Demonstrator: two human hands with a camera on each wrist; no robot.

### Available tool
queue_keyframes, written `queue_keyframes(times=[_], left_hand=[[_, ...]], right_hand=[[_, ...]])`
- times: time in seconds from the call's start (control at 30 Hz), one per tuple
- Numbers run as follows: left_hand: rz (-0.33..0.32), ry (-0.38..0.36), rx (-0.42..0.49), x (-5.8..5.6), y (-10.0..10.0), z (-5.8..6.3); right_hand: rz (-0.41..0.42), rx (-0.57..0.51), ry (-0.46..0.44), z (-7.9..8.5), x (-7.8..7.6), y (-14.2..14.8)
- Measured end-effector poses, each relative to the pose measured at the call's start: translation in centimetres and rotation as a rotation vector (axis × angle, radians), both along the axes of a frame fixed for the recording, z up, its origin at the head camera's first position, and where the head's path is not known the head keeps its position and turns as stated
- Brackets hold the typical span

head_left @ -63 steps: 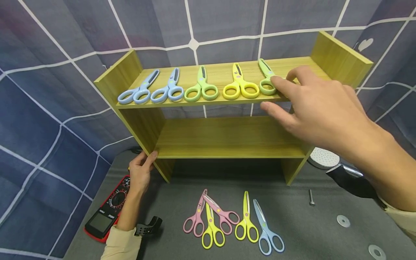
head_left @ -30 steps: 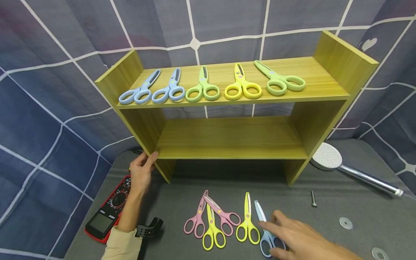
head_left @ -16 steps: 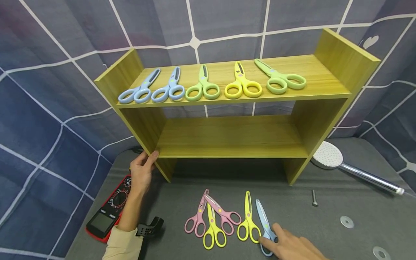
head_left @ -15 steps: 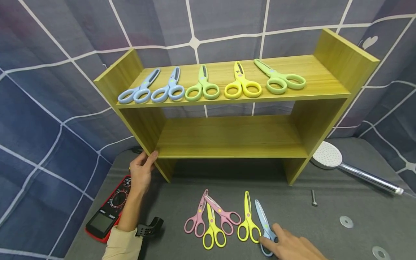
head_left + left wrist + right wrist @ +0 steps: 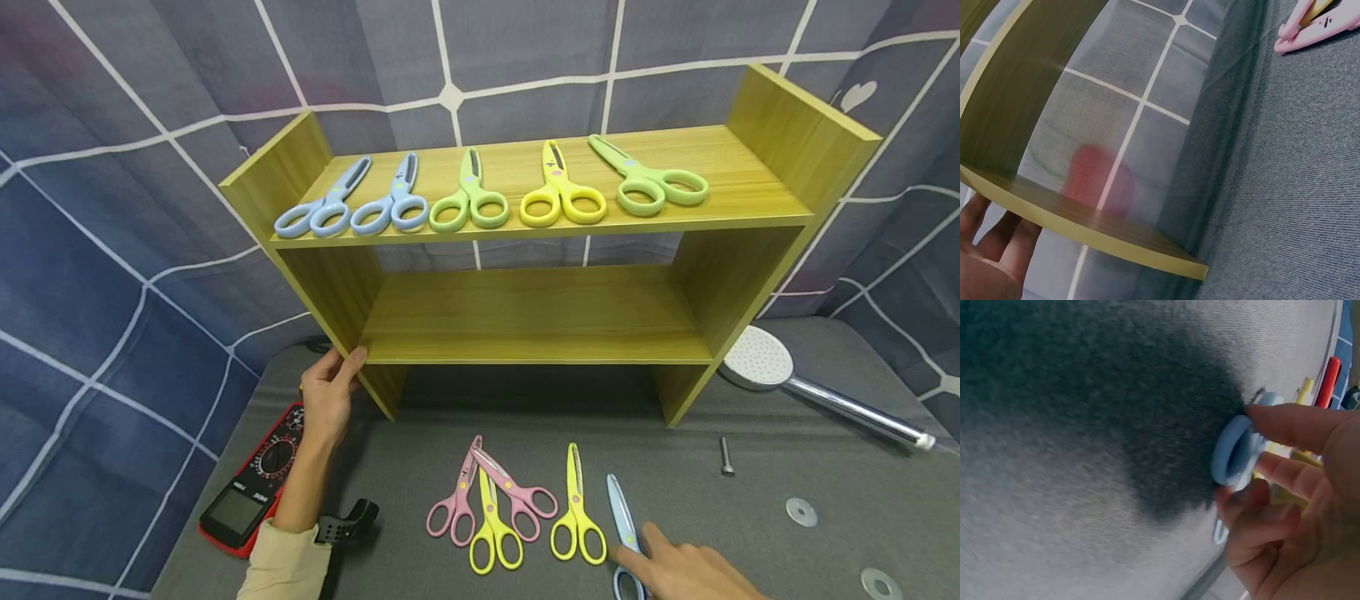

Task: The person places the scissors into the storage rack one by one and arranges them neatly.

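My right hand (image 5: pixel 682 571) pinches a pair of light blue scissors (image 5: pixel 624 517) by the handle loops, low over the grey cloth. In the right wrist view, thumb and fingers close round a blue loop (image 5: pixel 1230 450). My left hand (image 5: pixel 327 400) grips the lower left side panel of a wooden shelf (image 5: pixel 532 321), its fingers against the panel's outer face (image 5: pixel 1007 240). Beside the blue pair lie yellow scissors (image 5: pixel 576 521); further left, two pink pairs (image 5: pixel 457 504) overlap another yellow pair (image 5: pixel 491 533). Blue, green and yellow scissors (image 5: pixel 555 196) line the top board.
A red and black multimeter (image 5: pixel 255 479) lies left of my left arm. A shower head (image 5: pixel 757 358) rests by the shelf's right foot, with a bolt (image 5: pixel 726 457) and two washers (image 5: pixel 801 512) nearer. A checked curtain (image 5: pixel 525 42) hangs behind.
My right hand has left the green scissors on the top board, come down to the blue scissors and taken hold of them. They have shifted right and nearer. The left hand stays put.
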State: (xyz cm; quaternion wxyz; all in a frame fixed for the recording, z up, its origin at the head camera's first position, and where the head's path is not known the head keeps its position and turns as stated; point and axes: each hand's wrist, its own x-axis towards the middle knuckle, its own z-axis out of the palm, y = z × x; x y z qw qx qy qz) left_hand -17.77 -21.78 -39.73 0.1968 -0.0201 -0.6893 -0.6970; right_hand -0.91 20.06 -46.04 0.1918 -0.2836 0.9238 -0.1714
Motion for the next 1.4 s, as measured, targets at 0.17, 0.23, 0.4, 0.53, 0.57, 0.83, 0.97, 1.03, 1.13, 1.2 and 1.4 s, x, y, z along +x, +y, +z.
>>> queue_keyframes(times=[0.17,0.23,0.4,0.53,0.57,0.83,0.97,1.03,1.13,1.2,1.4], left_hand=[[-0.008,-0.001,0.003,-0.1,0.1,0.0],[-0.006,0.002,0.007,-0.1,0.2,0.0],[0.008,0.01,0.018,-0.2,0.2,0.1],[0.007,0.014,0.013,-0.2,0.2,0.1],[0.006,0.017,0.015,-0.2,0.2,0.0],[0.012,0.032,0.019,-0.4,0.2,0.0],[0.015,0.043,0.013,-0.4,0.1,-0.1],[0.017,0.044,0.013,-0.4,0.1,-0.1],[0.021,0.045,0.016,-0.4,0.1,-0.2],[0.022,0.051,0.023,-0.4,0.0,-0.2],[0.013,0.059,0.034,-0.3,-0.1,-0.1]], right_hand=[[-0.017,-0.114,-0.021,-0.1,-0.1,0.7],[-0.026,-0.178,-0.047,0.0,-0.2,0.8],[-0.002,-0.285,-0.042,1.6,-0.5,-0.2],[0.072,-0.368,0.191,4.0,-0.8,-2.2],[0.097,-0.395,0.281,4.6,-1.0,-2.8],[0.055,-0.576,0.643,9.3,-4.0,-7.2],[-0.039,-0.578,0.589,10.5,-6.0,-8.8],[-0.066,-0.572,0.549,10.8,-6.8,-9.4],[-0.09,-0.57,0.537,11.2,-8.0,-10.7],[-0.098,-0.584,0.546,11.5,-8.8,-11.6],[-0.106,-0.578,0.635,12.1,-11.1,-14.8]])
